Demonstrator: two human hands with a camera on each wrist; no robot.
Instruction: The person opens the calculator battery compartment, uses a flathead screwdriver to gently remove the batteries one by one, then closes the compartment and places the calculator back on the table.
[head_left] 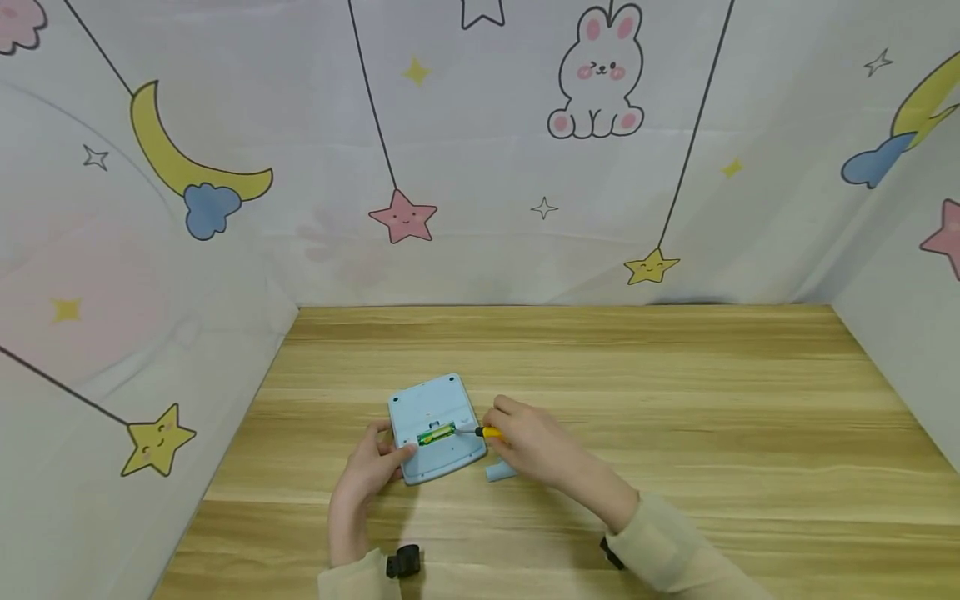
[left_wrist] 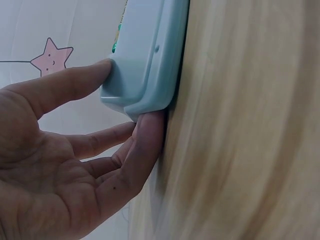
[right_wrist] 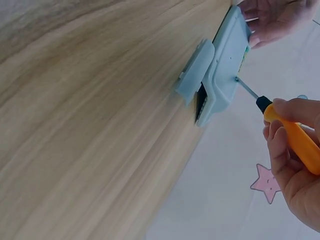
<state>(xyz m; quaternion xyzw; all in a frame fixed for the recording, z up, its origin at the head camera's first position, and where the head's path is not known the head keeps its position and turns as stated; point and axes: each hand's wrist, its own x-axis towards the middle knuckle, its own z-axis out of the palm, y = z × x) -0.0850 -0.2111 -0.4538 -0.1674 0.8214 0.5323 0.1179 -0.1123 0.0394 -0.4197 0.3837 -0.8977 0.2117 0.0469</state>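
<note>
A light-blue device (head_left: 437, 427) lies back-up on the wooden table (head_left: 675, 400), its battery bay open with a green battery (head_left: 436, 434) inside. My left hand (head_left: 372, 471) steadies its near-left corner, thumb and fingers pressed on the casing (left_wrist: 145, 55). My right hand (head_left: 534, 446) grips a small screwdriver with an orange handle (right_wrist: 295, 142); the metal tip (right_wrist: 239, 81) touches the device's back (right_wrist: 227, 65) beside the battery bay. A small blue cover piece (head_left: 499, 472) lies on the table by the right hand, and again in the right wrist view (right_wrist: 195, 72).
Cloth walls printed with stars, moons and a rabbit (head_left: 597, 75) enclose the table on the left, back and right. The wooden top stretches bare to the right and behind the device.
</note>
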